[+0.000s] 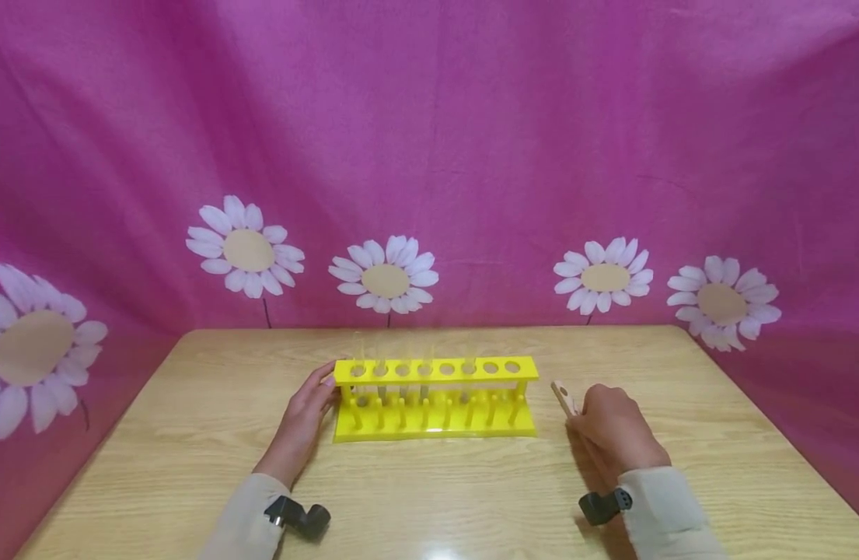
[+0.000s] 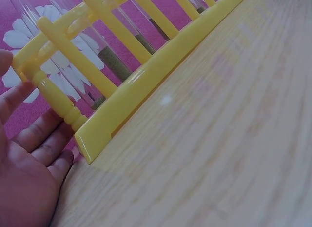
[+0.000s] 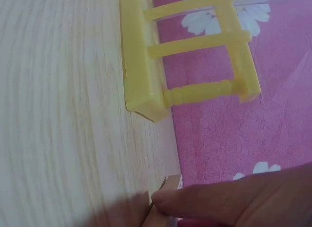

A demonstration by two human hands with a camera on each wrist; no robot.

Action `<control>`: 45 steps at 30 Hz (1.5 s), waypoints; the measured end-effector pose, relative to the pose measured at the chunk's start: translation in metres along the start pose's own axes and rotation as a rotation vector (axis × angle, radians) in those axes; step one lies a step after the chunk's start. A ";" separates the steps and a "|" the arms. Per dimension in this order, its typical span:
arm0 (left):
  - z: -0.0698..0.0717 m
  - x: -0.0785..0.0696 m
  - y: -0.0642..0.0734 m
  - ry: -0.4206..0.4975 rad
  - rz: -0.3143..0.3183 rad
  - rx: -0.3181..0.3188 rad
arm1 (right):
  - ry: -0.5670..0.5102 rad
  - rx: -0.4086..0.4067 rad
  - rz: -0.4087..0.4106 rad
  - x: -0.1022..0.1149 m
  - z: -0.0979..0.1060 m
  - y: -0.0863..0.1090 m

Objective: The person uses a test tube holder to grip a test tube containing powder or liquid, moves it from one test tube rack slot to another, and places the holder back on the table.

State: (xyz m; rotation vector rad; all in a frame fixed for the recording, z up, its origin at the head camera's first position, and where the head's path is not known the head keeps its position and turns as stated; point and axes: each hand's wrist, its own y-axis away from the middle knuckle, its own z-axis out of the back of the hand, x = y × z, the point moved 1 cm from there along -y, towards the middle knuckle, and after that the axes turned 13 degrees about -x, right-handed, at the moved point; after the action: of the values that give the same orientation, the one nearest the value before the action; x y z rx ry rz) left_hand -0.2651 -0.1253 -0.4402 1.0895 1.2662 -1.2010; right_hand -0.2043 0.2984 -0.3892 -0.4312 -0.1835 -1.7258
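Note:
A yellow test tube rack [image 1: 436, 435] stands on the table in the head view. Several clear test tubes [image 2: 114, 63] sit in it, mostly toward its left end, with dark brownish matter at their bottoms. My left hand [image 1: 305, 420] is at the rack's left end; the left wrist view shows its fingers [image 2: 41, 134] extended, reaching behind and against the end post. To the right of the rack, my right hand [image 1: 614, 424] grips a wooden test tube holder [image 1: 563, 398], whose tip points toward the rack. Most of its length is hidden under the hand.
Both hands are over a light wood-grain table [image 1: 443, 482]. A magenta cloth [image 1: 471, 155] printed with white daisies hangs behind it and along the sides. Upright yellow pegs [image 1: 469, 412] line the front of the rack's base.

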 end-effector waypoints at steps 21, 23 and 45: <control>0.003 0.003 0.003 -0.035 0.015 0.001 | -0.106 -0.059 -0.092 0.004 0.024 0.002; 0.003 0.002 0.002 -0.025 0.016 0.000 | -0.130 -0.092 -0.080 0.009 0.029 0.003; 0.002 0.000 0.001 -0.020 0.013 0.011 | -0.197 -0.454 0.171 0.063 0.061 0.026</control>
State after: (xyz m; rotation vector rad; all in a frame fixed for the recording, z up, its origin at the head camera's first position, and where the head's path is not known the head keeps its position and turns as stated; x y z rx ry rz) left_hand -0.2636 -0.1275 -0.4407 1.0892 1.2370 -1.2077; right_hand -0.1767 0.2569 -0.3122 -0.9253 0.1076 -1.5500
